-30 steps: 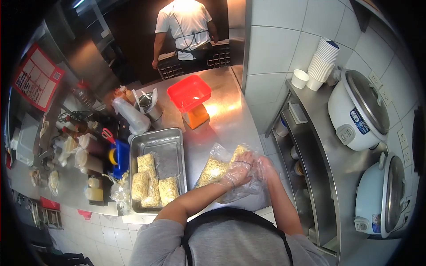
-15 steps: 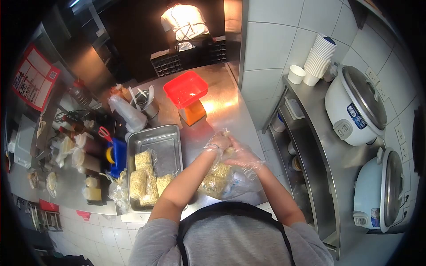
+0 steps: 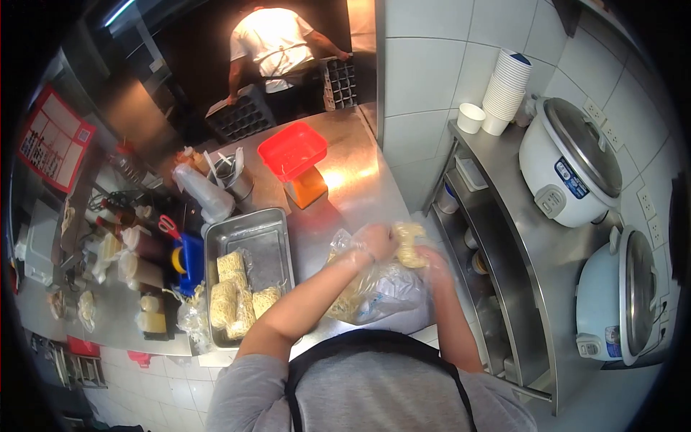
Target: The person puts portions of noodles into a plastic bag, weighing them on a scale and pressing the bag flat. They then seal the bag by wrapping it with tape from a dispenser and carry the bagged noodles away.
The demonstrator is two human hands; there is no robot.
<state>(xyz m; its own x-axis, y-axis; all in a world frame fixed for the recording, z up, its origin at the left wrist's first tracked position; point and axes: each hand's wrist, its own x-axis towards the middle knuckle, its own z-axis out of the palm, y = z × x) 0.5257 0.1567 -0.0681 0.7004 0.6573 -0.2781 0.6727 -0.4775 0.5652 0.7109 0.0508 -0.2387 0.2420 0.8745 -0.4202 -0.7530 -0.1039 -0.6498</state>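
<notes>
A bundle of pale yellow noodles (image 3: 409, 243), seemingly in a clear bag, hangs between my two hands above the right edge of the steel counter. My left hand (image 3: 378, 241), in a clear plastic glove, is closed at the bundle's left side. Gloved as well, my right hand (image 3: 433, 266) grips its lower right side; motion blurs some of the fingers. Beneath them a large clear plastic bag (image 3: 392, 291) with more noodles lies on the counter. To the left, several wrapped noodle portions (image 3: 224, 302) sit in a steel tray (image 3: 265, 237).
An orange scale (image 3: 308, 189) carries a red plastic basket (image 3: 291, 153). Left are squeeze bottles (image 3: 137, 270), red-handled scissors (image 3: 169, 228) and a steel pot (image 3: 237, 180). Stacked cups (image 3: 504, 93) and two rice cookers (image 3: 568, 162) stand on the right shelf. Beyond the counter, a person (image 3: 273, 43) holds crates.
My hands have moved right with the noodle bundle, which now shows clearly between them. The far person has spread both arms to the crates. The view has shifted slightly.
</notes>
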